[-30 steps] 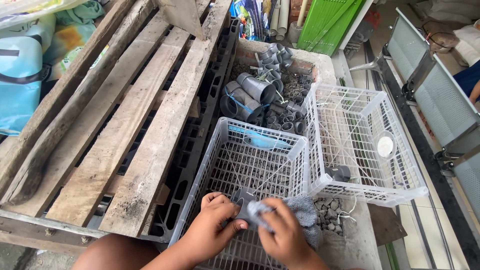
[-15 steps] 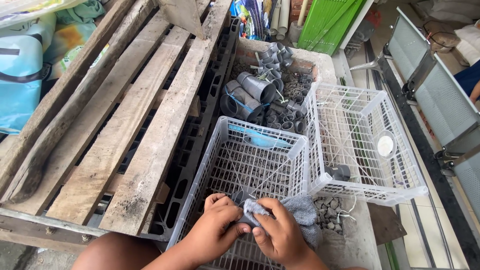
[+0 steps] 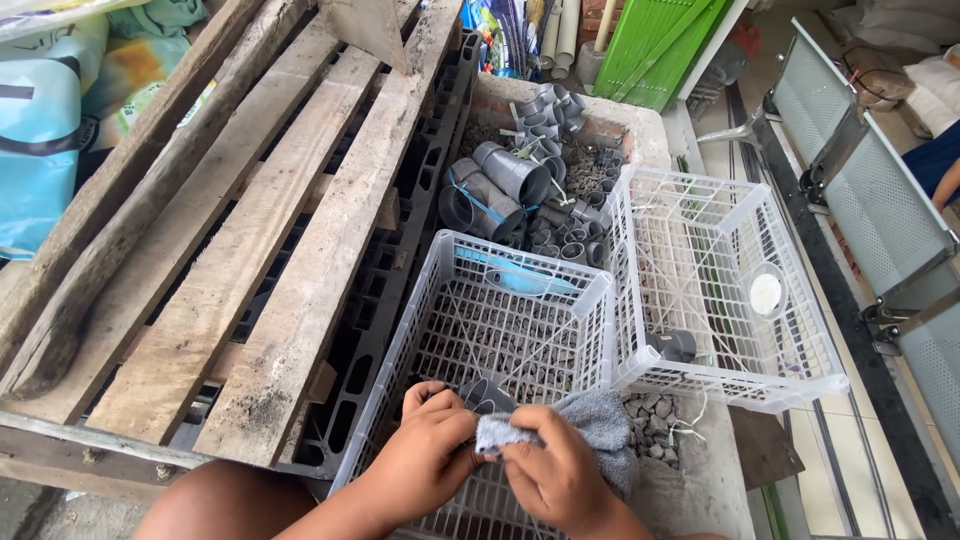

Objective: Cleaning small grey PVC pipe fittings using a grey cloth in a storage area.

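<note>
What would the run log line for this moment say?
left hand: holds dark grey plastic pipe fitting | right hand: presses grey cloth on it | place: over white plastic mesh basket

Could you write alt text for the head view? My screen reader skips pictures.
Two bare hands, left hand and right hand, rub a grey cloth on a small dark pipe fitting over a white plastic basket. A second white basket, a pile of grey pipe fittings and a wooden pallet surround them.

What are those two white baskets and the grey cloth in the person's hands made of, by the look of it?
The near white basket and the far white basket look like moulded plastic: thin, even lattice walls with a slight gloss. The grey cloth, gripped by the right hand beside the left hand, seems soft fuzzy fabric, perhaps microfibre; it bunches and folds.
</note>
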